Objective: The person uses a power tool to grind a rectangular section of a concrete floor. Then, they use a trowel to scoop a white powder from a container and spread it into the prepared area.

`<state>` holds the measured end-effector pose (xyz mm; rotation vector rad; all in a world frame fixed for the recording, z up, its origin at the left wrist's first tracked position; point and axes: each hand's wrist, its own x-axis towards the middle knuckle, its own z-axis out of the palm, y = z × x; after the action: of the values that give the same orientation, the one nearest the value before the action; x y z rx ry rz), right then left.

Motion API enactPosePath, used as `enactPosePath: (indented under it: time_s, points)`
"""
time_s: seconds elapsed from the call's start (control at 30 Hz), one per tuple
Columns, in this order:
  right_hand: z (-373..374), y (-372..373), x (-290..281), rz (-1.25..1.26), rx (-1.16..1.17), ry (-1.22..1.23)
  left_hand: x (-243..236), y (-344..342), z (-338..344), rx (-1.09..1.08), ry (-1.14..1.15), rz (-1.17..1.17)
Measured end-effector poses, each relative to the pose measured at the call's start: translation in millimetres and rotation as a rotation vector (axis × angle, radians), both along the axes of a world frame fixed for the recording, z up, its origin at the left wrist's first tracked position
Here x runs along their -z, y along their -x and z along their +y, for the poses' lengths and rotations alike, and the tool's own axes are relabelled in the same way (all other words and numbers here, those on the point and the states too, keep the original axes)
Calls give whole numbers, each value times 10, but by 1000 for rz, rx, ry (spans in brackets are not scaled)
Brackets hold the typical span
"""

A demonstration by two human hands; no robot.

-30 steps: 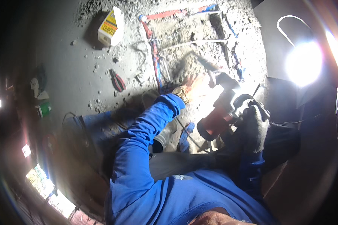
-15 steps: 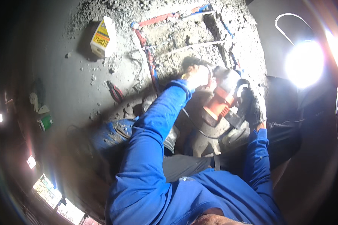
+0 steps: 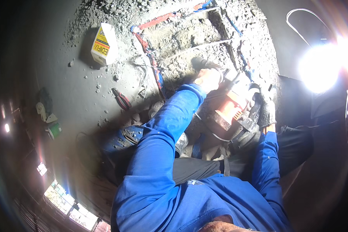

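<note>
You brace the red demolition hammer (image 3: 232,106) two-handed over the rubble-filled floor trench (image 3: 189,42): your left hand (image 3: 208,79) wraps its front to steer, your gloved right hand (image 3: 263,110) clamps the rear handle. A white carton (image 3: 103,43) stands beside the trench; its contents are hidden.

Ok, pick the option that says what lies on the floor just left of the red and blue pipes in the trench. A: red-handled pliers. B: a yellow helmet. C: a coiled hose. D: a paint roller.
A: the red-handled pliers lie on the grey floor among rubble, just left of the red and blue pipes.
</note>
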<state>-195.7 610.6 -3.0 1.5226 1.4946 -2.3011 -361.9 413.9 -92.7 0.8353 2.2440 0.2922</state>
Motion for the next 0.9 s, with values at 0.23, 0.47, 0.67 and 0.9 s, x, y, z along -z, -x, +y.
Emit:
enactPosePath:
  time_s: [0.23, 0.47, 0.67, 0.9]
  points:
    - [79, -29, 172, -18, 23, -26, -125, 60, 65, 62, -40, 6]
    - [206, -159, 529, 12, 30, -65, -185, 116, 54, 31, -71, -29]
    - [-26, 40, 53, -16, 95, 109, 37, 77, 35, 45, -85, -22]
    - [-220, 244, -357, 77, 56, 91, -167, 82, -70, -70, -56, -36]
